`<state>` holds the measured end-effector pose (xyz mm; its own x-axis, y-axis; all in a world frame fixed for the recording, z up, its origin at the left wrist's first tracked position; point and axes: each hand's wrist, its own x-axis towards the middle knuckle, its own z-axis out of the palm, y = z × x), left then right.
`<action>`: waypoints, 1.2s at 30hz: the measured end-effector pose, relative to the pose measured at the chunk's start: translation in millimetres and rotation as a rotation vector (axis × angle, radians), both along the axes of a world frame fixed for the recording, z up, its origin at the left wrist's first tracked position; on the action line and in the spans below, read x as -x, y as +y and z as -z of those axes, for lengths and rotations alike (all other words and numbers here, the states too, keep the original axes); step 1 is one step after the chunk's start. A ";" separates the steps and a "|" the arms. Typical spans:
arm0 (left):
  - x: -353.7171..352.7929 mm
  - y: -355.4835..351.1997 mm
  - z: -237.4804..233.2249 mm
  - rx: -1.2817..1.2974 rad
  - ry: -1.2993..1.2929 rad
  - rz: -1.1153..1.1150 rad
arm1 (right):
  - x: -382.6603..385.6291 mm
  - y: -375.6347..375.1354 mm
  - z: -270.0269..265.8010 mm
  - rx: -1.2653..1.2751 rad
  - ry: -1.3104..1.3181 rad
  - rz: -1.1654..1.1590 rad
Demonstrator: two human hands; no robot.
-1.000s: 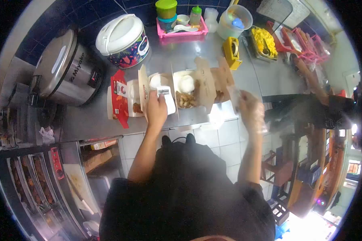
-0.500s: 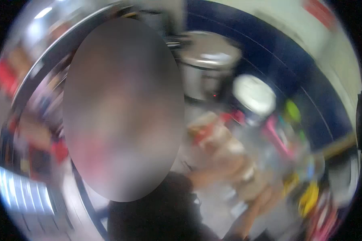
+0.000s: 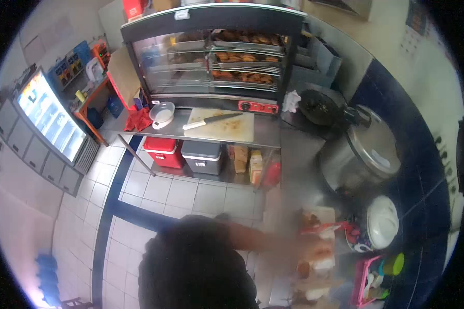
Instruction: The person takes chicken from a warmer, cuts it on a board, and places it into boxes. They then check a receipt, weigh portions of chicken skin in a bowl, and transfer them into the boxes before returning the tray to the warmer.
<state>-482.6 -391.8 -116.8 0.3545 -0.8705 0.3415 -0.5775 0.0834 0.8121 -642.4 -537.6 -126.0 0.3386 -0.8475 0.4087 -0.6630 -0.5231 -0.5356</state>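
Note:
My left arm reaches right from a dark sleeve, and my left hand [image 3: 297, 248] is smeared by motion, its fingers unclear. It is over a row of pale pieces with brown patches [image 3: 319, 265] that look like food or food wrappings on the counter. Close by lies a long red object [image 3: 326, 227], stretching toward a pot of utensils. Whether the hand holds anything, I cannot tell. My right hand is not visible.
A white-lidded container [image 3: 382, 222], pink basket [image 3: 363, 283] and large steel pot [image 3: 363, 152] line the right wall. Ahead, a knife [image 3: 206, 121] lies on a cutting board [image 3: 242, 129] below a glass food warmer [image 3: 211, 62]. Two coolers, one red [image 3: 164, 152], stand beneath.
The view has swung left, bringing the warmer, the tiled floor and a fridge into sight. My right hand, near the counter pieces before, is out of sight; my left arm still reaches there.

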 end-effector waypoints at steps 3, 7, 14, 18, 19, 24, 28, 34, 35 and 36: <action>-155.5 94.1 -48.9 0.129 0.017 -0.432 | -40.5 16.9 -11.1 0.017 -0.011 -0.032; -415.8 265.1 -107.7 0.620 -0.137 -1.195 | -99.9 36.1 -27.6 0.059 -0.026 -0.015; -618.0 453.7 -279.5 1.017 -0.473 -1.599 | -170.3 65.6 -61.8 0.124 -0.008 0.079; -672.4 478.8 -285.4 0.570 -0.362 -1.460 | -179.2 71.5 -78.7 0.151 -0.005 0.126; -663.1 471.7 -287.9 0.486 -0.375 -1.440 | -176.8 72.5 -82.2 0.158 -0.004 0.144; -594.0 409.6 -283.3 0.616 -0.308 -0.955 | -154.8 73.5 -95.1 0.175 0.009 0.215; -540.2 349.2 -262.6 0.541 -0.177 -0.695 | -119.4 70.6 -94.8 0.189 0.028 0.239; -469.3 246.6 -208.7 0.388 0.365 -0.218 | -121.5 90.2 -71.7 0.091 -0.058 0.066; -460.6 228.6 -195.1 0.393 0.492 -0.118 | -140.0 109.8 -75.8 0.033 -0.134 0.051; -449.8 211.3 -182.3 0.355 0.517 -0.067 | -158.5 129.2 -79.9 -0.023 -0.210 0.038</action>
<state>-32.8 -180.4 65.5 0.6008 -0.7055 0.3759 -0.1313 0.3767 0.9170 -483.9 -408.4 -46.1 0.2152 -0.8681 0.4473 -0.5547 -0.4856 -0.6756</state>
